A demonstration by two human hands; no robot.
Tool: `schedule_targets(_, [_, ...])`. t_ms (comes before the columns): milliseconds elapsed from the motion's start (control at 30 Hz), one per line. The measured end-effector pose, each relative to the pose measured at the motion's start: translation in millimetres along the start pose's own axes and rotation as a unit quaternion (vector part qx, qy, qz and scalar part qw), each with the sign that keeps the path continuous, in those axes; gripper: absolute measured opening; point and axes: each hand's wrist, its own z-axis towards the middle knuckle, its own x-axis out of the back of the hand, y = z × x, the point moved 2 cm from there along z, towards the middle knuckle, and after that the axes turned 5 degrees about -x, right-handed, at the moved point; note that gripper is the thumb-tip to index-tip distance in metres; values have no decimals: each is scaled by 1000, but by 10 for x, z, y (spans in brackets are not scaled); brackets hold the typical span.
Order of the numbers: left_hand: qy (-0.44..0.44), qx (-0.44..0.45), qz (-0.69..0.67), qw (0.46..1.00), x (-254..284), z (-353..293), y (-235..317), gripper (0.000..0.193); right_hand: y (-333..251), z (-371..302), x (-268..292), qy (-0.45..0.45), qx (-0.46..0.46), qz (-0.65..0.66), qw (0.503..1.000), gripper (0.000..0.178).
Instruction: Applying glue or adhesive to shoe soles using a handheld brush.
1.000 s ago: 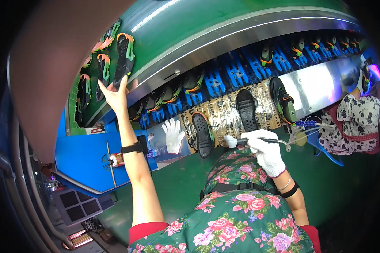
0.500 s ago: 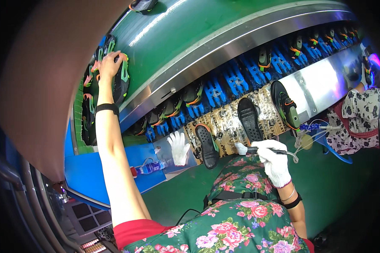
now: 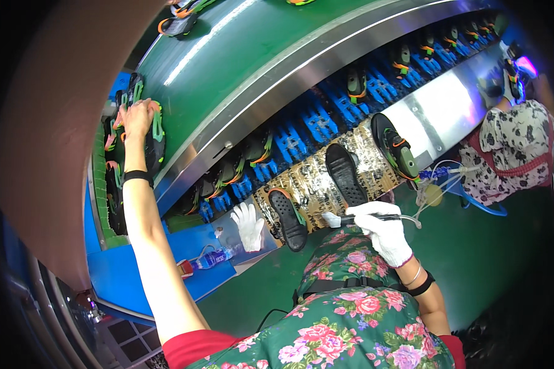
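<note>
My bare left hand (image 3: pixel 137 119) reaches into a green-lined crate (image 3: pixel 98 206) at the left, its fingers curled over a black sandal (image 3: pixel 156 144) with green and orange trim. In a white knit glove, my right hand (image 3: pixel 381 232) grips a dark-handled brush (image 3: pixel 333 219) with a pale head; a thin tube runs from its handle end. Just beyond the brush head lies a black sole (image 3: pixel 346 176) on the taped cardboard. To its left rests another black sole (image 3: pixel 287 219) with small holes and an orange edge. At the right a black and olive sandal (image 3: pixel 395 149) lies on its side.
Behind the cardboard runs a row of blue racks (image 3: pixel 319 123) with sandals. A steel rail (image 3: pixel 252 126) borders the green conveyor (image 3: pixel 271 46). An empty white glove (image 3: pixel 248 227) and a bottle (image 3: pixel 212 258) lie near the left. A co-worker's patterned sleeve (image 3: pixel 514 147) shows at right.
The view has shifted, so the bench appears further left. My left hand stays at the crate, its fingers now more bent over the sandals. More sandals show on the conveyor.
</note>
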Motion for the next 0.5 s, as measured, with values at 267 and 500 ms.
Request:
schedule_targets(267, [-73, -21, -105, 992, 128, 429, 218, 76, -163, -79, 25, 7, 17, -59, 998, 19])
schedule_targets(500, [-168, -121, -395, 895, -206, 1075, 1003, 115, -193, -179, 173, 12, 41, -4, 999, 20])
